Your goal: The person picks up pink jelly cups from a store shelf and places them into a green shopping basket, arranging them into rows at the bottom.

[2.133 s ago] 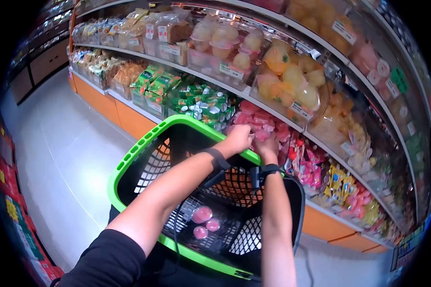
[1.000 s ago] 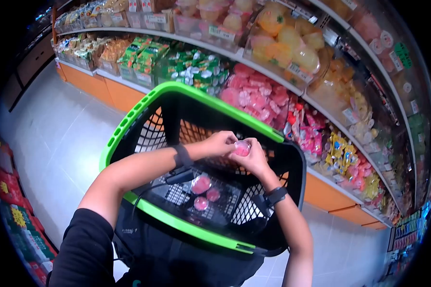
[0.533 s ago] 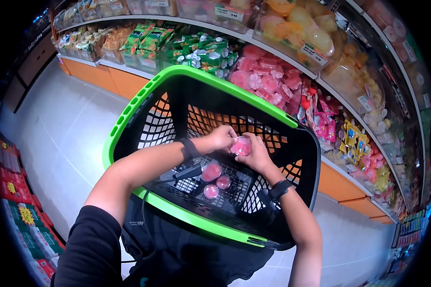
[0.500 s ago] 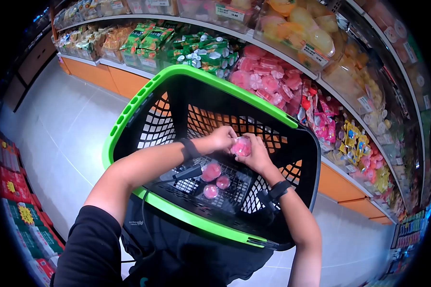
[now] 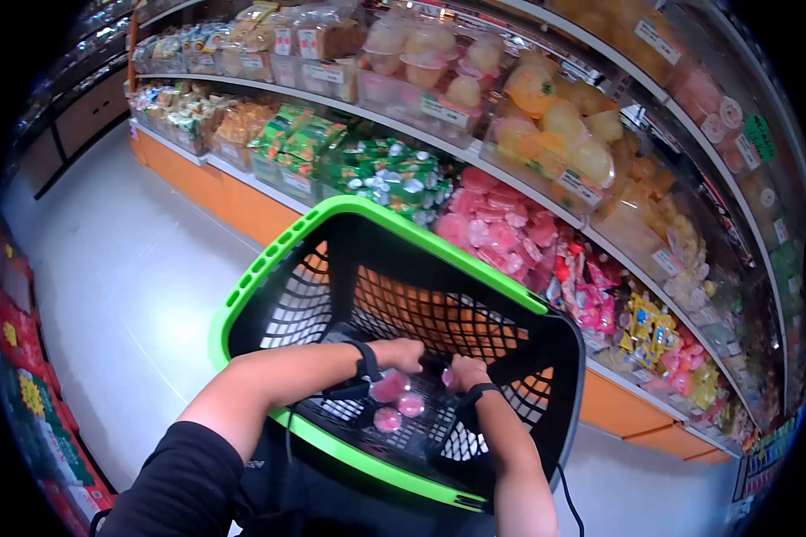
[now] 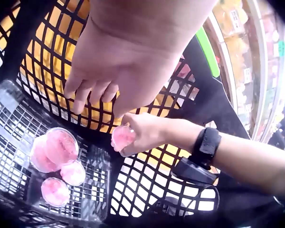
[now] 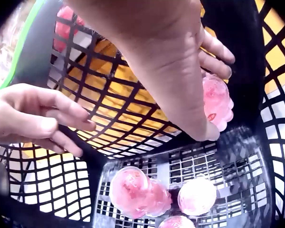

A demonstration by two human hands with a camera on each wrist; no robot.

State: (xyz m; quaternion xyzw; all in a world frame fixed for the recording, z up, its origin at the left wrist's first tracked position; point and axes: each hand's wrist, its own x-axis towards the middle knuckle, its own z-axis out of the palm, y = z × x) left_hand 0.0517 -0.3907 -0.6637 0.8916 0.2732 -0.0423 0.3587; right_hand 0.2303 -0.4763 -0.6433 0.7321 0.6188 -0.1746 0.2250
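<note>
My right hand (image 5: 467, 371) is low inside the black basket with the green rim (image 5: 421, 235), its thumb and fingers round a pink jelly cup (image 7: 217, 100) in clear plastic. To its left, my left hand (image 5: 399, 355) holds nothing; its fingers hang loosely bent in the left wrist view, apart from the cup. On the basket floor lie several pink jelly cups: two bigger ones (image 6: 54, 147) overlapping, with small ones (image 6: 72, 173) close beside them. In the head view the cup in my right hand is mostly hidden by the fingers.
Beyond the basket, a shelf bin of pink jelly cups (image 5: 501, 219) stands between green-wrapped sweets (image 5: 394, 179) and pink-and-red packets (image 5: 582, 291). An upper shelf bears large yellow and orange jellies (image 5: 551, 148). Red and green boxes (image 5: 31, 394) line the left side.
Both hands have gone down toward the basket floor. My left hand has let go of the jelly cup that both hands held, and my right hand keeps it. The head view has tilted up.
</note>
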